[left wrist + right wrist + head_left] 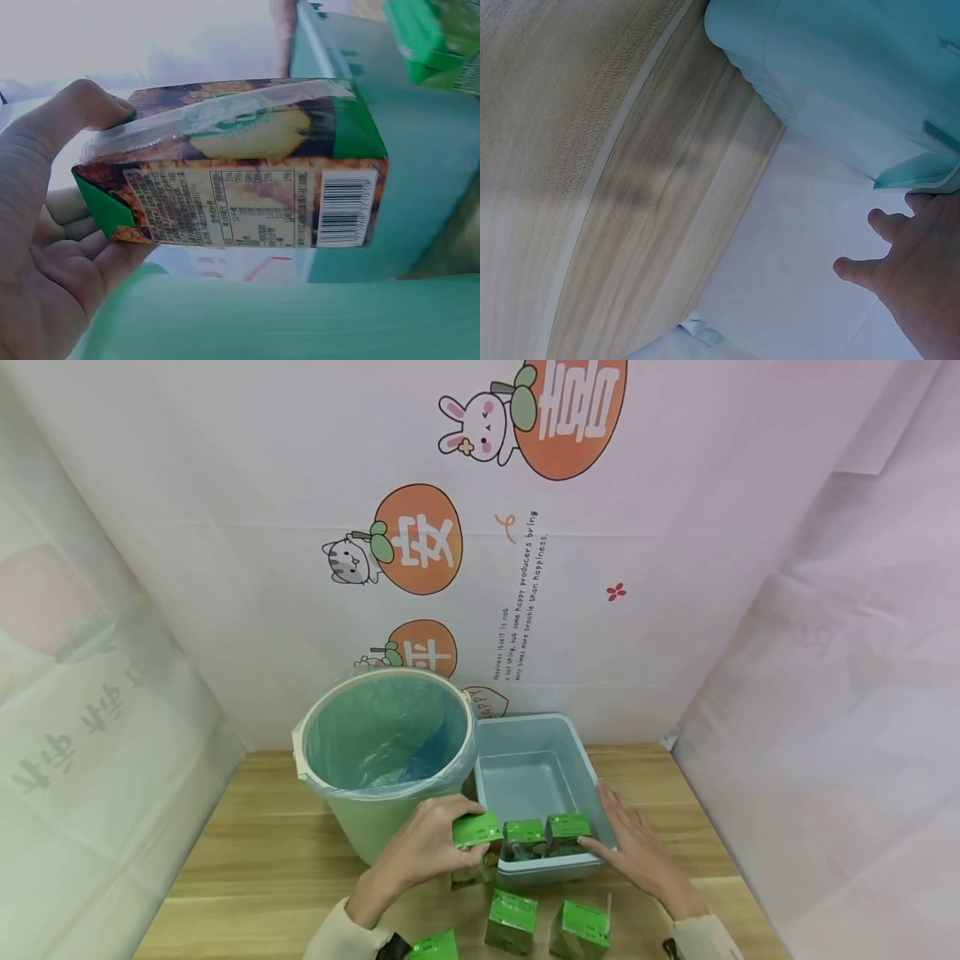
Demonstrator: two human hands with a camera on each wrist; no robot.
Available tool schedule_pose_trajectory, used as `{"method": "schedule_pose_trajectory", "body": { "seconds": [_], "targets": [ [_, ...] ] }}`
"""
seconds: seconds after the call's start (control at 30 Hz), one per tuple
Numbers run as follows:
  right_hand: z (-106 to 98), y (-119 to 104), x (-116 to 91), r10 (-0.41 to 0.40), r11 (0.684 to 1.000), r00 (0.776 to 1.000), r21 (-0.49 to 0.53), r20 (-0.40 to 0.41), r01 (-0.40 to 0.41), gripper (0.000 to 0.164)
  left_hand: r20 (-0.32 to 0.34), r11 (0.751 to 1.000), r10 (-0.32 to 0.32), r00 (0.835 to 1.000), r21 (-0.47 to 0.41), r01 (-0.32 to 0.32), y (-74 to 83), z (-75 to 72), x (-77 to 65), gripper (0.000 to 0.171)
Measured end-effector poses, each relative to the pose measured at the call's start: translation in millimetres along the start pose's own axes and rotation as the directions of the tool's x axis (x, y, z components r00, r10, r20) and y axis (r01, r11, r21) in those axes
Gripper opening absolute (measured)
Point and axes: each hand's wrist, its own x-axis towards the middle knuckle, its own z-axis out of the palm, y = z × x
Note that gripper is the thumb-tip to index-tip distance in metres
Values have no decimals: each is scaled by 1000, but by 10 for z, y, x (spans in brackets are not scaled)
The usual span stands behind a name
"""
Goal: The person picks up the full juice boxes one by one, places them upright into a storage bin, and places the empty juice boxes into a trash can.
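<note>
Where the left sheet (90,718) hangs, its pale printed characters are too faint to read. Next comes a light green bucket (360,822) lined with a clear bag (382,718); behind it the back sheet (240,568) carries orange fruits marked 安 and 平, the latter partly covered by the rim. The left hand (431,843) grips a green-topped carton (477,829) between the bucket and a grey-blue bin (543,875). The left wrist view shows a barcode (346,208) on its side, beside a table of percentages; the fine print and a round green emblem cannot be made out. A heart outline (486,700) reads HAPPY, and above the bin runs "Happiness itself is not a bad thing, but some happy producers bring many times more trouble than happiness." Two matching cartons (523,831) stand in the bin's near end; three more cartons (512,922) stand before it. The right hand (637,852), fingers spread and straight, rests against the bin's right wall.
</note>
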Motion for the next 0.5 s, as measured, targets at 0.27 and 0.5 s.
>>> {"method": "schedule_pose_trajectory", "body": {
  "seconds": [0.27,0.5],
  "targets": [
    [0,2,3,-14,1000,1000,-7,-15,14,99,28,1000,28,999,9,-29,180,-65,297,30],
    [-5,4,15,-4,1000,1000,-31,2,4,99,88,999,50,995,5,-51,255,9,575,31]
  ]
}}
